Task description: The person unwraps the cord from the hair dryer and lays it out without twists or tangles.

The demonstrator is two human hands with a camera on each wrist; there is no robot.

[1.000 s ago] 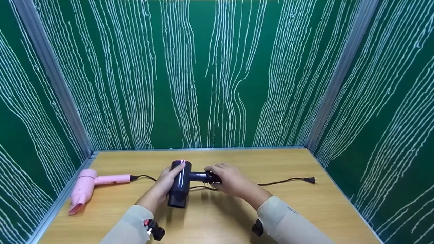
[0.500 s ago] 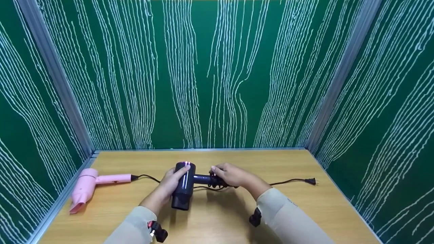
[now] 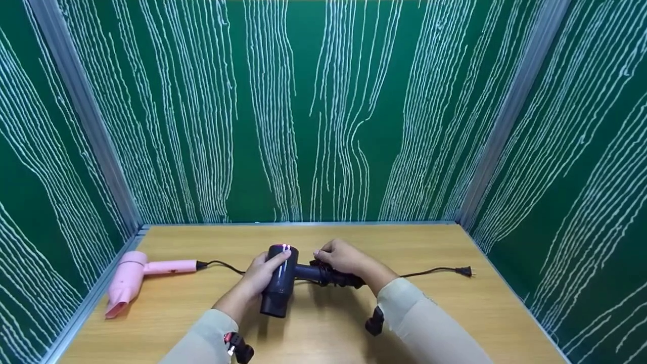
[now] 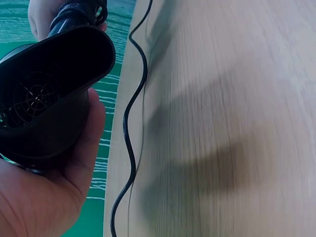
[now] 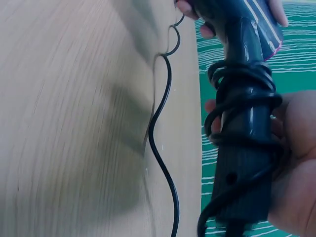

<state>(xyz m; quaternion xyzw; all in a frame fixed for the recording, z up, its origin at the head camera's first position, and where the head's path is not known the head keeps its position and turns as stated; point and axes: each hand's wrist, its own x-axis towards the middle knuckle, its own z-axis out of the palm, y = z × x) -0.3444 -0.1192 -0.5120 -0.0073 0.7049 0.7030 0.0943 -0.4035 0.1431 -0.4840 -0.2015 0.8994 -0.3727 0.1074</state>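
My left hand [image 3: 259, 275] grips the barrel of a dark hair dryer [image 3: 283, 283] above the table, thumb lying along its top by small pink lights. Its wide nozzle [image 4: 81, 59] faces the left wrist camera, with a round grille inside. The handle points right, and a black power cord [image 5: 247, 101] is looped round it in several turns. At the handle's far side my right hand [image 3: 346, 257] has its fingers curled and seems to pinch the cord; the handle partly hides those fingers in the right wrist view.
A pink hair dryer [image 3: 126, 278] lies at the left of the wooden table [image 3: 227, 237]. Its thin cord [image 4: 127, 128] runs behind the dark dryer to a two-pin plug [image 3: 464, 271] at the right. Green walls [image 3: 260, 151] with white lines surround the back and sides.
The dark hair dryer and my left hand have shifted slightly right and nearer. My right hand has moved from around the handle's end to above and behind it, showing more of the handle and cord loops.
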